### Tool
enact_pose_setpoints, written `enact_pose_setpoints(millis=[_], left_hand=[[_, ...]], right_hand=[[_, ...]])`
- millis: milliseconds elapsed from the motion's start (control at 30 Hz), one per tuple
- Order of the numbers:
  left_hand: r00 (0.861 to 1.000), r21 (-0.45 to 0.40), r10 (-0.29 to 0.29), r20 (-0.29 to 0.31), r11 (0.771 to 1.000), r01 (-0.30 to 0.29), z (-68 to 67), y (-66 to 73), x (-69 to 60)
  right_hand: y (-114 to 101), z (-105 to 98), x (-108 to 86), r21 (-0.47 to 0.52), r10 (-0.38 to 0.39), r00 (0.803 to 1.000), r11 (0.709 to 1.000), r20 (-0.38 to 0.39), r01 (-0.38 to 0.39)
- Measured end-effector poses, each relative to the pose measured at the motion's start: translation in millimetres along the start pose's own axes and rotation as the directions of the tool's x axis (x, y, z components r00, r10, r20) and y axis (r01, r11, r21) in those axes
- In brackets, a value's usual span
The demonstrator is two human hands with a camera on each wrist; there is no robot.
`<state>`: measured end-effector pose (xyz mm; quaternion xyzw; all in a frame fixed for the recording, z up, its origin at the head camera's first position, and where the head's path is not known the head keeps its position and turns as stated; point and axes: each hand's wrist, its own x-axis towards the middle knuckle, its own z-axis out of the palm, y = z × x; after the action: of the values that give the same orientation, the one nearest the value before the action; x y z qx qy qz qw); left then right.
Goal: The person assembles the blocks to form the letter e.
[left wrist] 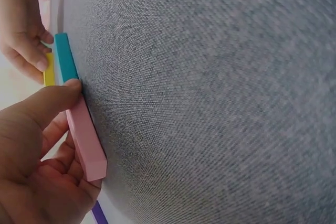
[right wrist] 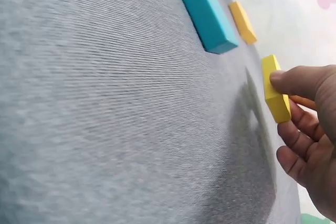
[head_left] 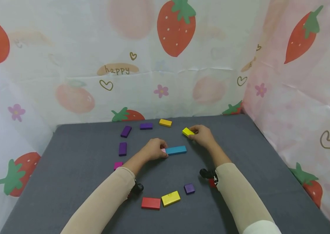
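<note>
My left hand (head_left: 153, 149) pinches a pink block (left wrist: 85, 135) between thumb and fingers, low at the middle of the grey table. The pink block's end meets a blue block (head_left: 176, 150), and the two form one line. In the head view the left hand hides most of the pink block. To the right and farther back, my right hand (head_left: 202, 135) holds a yellow block (head_left: 188, 132) by thumb and fingers. In the right wrist view this yellow block (right wrist: 275, 90) appears raised off the cloth, and a sliver of orange shows behind it.
Blocks lie in a rough ring: orange-yellow (head_left: 165, 123), purple ones (head_left: 146, 126) at the back left, magenta (head_left: 118, 165) by the left sleeve, red (head_left: 151, 203), yellow (head_left: 171, 198) and a short purple one (head_left: 189, 188) in front. A red block (head_left: 212, 183) is partly under the right wrist.
</note>
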<state>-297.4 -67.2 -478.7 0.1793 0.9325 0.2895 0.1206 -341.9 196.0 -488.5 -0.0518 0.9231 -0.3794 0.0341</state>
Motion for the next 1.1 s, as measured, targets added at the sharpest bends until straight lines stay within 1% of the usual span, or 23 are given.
enact_pose_setpoints(millis=[200,533,767,1100], left_hand=[[1.000,-0.009,0.001,0.003,1.000,-0.001,-0.5,-1.0,0.6],[1.000,-0.008,-0.020,0.004,1.000,0.020,-1.9,-0.4,-0.2],[1.000,-0.026,-0.021,0.007,0.999,0.021,-1.1,-0.2,-0.2],[1.000,-0.024,-0.027,0.000,0.999,0.027,0.9,-1.9,1.8]], right_hand=[[-4.5,3.8,-5.5,-0.018,-0.013,1.000,1.000,0.008,0.013],[-14.0,10.9,-10.9,0.018,-0.032,0.999,0.999,0.036,0.031],[-18.7,19.0,-10.7,0.015,-0.031,0.998,0.999,0.054,0.030],[-23.7,25.6,-12.9,0.012,-0.020,0.998,1.000,0.062,0.019]])
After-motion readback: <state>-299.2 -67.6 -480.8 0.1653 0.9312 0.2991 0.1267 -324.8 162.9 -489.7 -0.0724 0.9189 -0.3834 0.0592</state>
